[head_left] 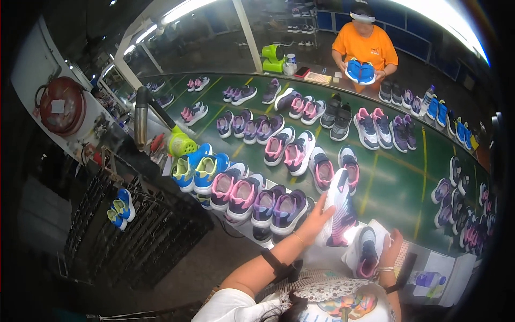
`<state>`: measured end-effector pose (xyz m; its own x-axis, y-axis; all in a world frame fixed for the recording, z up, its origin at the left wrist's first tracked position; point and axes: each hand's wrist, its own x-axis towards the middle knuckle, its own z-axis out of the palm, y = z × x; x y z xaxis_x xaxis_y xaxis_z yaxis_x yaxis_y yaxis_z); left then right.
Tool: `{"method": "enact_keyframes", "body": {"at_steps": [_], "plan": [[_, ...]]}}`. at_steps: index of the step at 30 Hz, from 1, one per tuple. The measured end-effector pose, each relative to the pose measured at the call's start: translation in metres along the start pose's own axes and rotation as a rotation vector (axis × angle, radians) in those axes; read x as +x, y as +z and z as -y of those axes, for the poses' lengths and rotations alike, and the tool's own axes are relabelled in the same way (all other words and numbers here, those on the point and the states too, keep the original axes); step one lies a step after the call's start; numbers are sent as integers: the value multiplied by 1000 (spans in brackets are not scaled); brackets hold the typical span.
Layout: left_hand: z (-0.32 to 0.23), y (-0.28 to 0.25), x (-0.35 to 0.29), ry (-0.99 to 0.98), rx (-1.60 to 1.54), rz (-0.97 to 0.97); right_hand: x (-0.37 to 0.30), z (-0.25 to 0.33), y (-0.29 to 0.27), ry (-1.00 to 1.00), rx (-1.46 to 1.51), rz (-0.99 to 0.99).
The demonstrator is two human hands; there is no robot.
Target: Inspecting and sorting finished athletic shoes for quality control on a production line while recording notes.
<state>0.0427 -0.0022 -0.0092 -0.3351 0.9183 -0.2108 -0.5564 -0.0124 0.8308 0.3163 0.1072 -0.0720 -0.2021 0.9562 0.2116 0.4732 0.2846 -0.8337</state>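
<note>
My left hand [317, 222] is closed around a navy sneaker with pink stripes and a white sole [342, 214], tilted with its toe pointing away. A second navy sneaker with a pink lining [368, 254] lies close to my body, its opening toward me. White cloth or paper [379, 232] bunches along that shoe's right side. My right hand [393, 247] is against this white material, fingers bent and partly hidden; the exact grip is unclear. Just beyond the held shoe stands a navy pair with pink linings [323, 170].
Pairs of sneakers stand along the green belt [399, 177] and a near-left ledge, where a blue pair [208, 170] sits. A green hot-air blower [182, 144] hangs at left above a dark rack [134, 241]. Across the belt, a person in orange [366, 45] holds blue shoes [360, 72].
</note>
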Motion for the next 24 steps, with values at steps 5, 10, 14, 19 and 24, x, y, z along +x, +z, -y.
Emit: {"method": "enact_keyframes", "body": {"at_steps": [5,10,14,19,24], "plan": [[2,33,-10,181,540,-112,1,161,23,-532,1,252],[-23,44,-26,117,379,-192,0,174,39,-477,79,233],[-39,43,-39,98,484,-219,-1,170,38,-483,97,281],[-33,37,-37,48,504,-254,18,154,55,-644,-43,76],[-30,25,-39,27,-221,-56,51,118,40,-293,-208,122]]}}
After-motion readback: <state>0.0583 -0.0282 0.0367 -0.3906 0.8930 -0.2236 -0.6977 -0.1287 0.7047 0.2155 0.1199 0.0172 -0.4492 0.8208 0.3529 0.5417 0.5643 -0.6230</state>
